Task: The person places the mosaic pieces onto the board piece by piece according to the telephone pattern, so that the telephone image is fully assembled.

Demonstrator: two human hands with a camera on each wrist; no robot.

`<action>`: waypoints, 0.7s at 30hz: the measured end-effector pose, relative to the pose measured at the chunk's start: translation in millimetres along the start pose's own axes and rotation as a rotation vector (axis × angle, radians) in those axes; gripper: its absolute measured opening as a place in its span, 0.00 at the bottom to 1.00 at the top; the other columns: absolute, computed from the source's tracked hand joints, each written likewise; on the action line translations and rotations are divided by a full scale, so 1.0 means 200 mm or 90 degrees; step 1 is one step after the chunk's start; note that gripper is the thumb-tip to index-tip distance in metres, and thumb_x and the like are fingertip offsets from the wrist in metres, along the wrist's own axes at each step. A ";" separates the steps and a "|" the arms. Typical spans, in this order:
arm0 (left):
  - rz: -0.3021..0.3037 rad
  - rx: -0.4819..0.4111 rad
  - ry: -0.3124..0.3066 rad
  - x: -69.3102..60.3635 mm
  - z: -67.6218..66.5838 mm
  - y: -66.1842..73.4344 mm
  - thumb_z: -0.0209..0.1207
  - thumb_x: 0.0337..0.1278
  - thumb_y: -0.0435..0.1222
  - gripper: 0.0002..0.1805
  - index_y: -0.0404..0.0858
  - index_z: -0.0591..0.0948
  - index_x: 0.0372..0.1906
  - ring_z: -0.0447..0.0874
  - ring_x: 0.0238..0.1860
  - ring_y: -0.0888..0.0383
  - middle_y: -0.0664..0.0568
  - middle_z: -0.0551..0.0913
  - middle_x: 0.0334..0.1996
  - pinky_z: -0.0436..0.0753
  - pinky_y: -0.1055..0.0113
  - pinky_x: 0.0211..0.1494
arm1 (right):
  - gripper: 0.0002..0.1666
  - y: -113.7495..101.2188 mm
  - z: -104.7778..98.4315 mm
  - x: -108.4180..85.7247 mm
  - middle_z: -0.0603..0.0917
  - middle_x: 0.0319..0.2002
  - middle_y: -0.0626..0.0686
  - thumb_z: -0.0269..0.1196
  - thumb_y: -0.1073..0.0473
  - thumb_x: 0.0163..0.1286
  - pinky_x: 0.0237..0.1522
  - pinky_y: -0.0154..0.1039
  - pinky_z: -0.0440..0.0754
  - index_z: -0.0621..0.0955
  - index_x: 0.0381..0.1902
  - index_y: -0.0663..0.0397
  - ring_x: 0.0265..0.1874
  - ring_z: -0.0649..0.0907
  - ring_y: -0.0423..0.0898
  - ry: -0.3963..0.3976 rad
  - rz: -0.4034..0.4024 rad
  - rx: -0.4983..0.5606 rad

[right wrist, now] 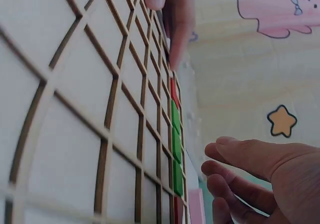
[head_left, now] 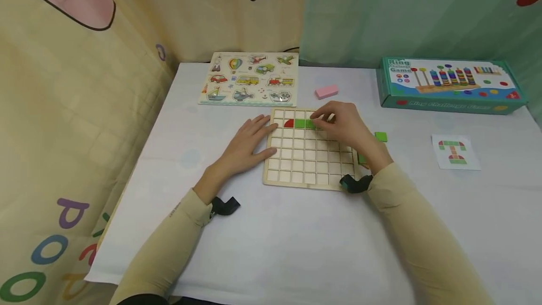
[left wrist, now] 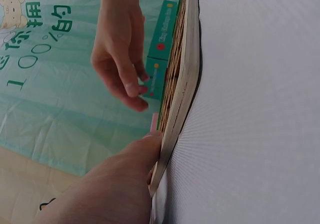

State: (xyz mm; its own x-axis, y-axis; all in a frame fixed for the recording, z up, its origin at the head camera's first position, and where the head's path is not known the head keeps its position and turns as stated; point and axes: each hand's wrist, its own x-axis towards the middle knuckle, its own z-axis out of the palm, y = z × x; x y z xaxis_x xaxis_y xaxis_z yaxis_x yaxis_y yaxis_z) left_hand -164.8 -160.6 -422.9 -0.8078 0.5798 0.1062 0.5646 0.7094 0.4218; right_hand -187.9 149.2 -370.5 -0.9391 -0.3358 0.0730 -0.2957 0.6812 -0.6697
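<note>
A wooden grid board [head_left: 306,185] lies flat on the table. One of its upper rows holds a red quarter-round tile [head_left: 289,124] and green square tiles [head_left: 299,123] side by side; the right wrist view shows a further red piece [right wrist: 178,210] at the end of the row. My left hand [head_left: 247,144] rests at the board's left edge, fingers extended and touching its rim. Over the row hovers my right hand [head_left: 340,124], fingers loosely bent, thumb apart from them and nothing visible between. In the right wrist view those fingers [right wrist: 245,184] stand clear of the tiles.
Right of the board lie a loose green tile [head_left: 380,136] and further pieces [head_left: 362,159] partly hidden by the forearm. A printed pattern card [head_left: 456,152] lies farther right. Behind are a pink block [head_left: 326,92], a vehicle puzzle [head_left: 250,79] and a green game box [head_left: 450,86].
</note>
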 end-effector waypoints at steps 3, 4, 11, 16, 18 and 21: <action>-0.004 0.006 0.009 0.00 0.00 0.00 0.60 0.74 0.54 0.38 0.46 0.66 0.81 0.46 0.87 0.48 0.45 0.58 0.84 0.43 0.50 0.89 | 0.13 0.06 -0.11 -0.08 0.89 0.49 0.60 0.68 0.57 0.75 0.52 0.53 0.85 0.90 0.52 0.57 0.46 0.85 0.56 0.008 0.032 0.004; -0.003 0.007 0.011 0.00 -0.01 -0.01 0.60 0.74 0.54 0.38 0.45 0.66 0.81 0.46 0.87 0.48 0.45 0.58 0.84 0.43 0.50 0.89 | 0.14 0.09 -0.14 -0.10 0.89 0.50 0.60 0.68 0.56 0.75 0.52 0.52 0.86 0.90 0.53 0.57 0.47 0.84 0.56 0.011 0.043 0.003; 0.008 0.004 0.006 0.01 0.01 -0.01 0.59 0.74 0.55 0.38 0.46 0.66 0.81 0.46 0.87 0.48 0.46 0.57 0.84 0.42 0.53 0.89 | 0.19 0.28 -0.35 -0.30 0.87 0.53 0.62 0.68 0.54 0.75 0.44 0.21 0.76 0.87 0.58 0.57 0.50 0.83 0.56 0.010 0.139 -0.026; 0.004 0.011 -0.002 0.01 0.02 -0.01 0.59 0.74 0.55 0.38 0.46 0.66 0.82 0.45 0.87 0.49 0.47 0.57 0.85 0.42 0.54 0.89 | 0.21 0.37 -0.40 -0.34 0.85 0.58 0.63 0.69 0.57 0.74 0.60 0.47 0.85 0.86 0.61 0.58 0.57 0.79 0.57 -0.055 0.174 -0.024; 0.001 0.010 -0.002 0.01 0.01 -0.01 0.59 0.74 0.55 0.38 0.46 0.66 0.82 0.45 0.87 0.49 0.47 0.57 0.85 0.42 0.54 0.89 | 0.21 0.38 -0.40 -0.35 0.85 0.59 0.63 0.70 0.59 0.73 0.63 0.58 0.83 0.86 0.61 0.59 0.59 0.79 0.57 -0.072 0.171 -0.026; -0.001 0.008 -0.004 0.00 0.01 -0.01 0.59 0.74 0.55 0.38 0.46 0.66 0.81 0.46 0.87 0.49 0.47 0.57 0.85 0.42 0.53 0.89 | 0.21 0.39 -0.40 -0.36 0.86 0.58 0.62 0.73 0.57 0.71 0.62 0.46 0.84 0.87 0.59 0.57 0.60 0.79 0.56 -0.082 0.165 -0.026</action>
State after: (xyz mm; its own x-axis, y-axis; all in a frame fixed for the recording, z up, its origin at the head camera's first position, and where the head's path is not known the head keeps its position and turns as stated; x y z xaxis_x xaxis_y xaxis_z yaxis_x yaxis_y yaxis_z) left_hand -165.8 -161.3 -426.1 -0.8080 0.5807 0.1000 0.5652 0.7158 0.4100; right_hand -158.2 278.4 -368.3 -0.9551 -0.2252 -0.1924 -0.0583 0.7798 -0.6233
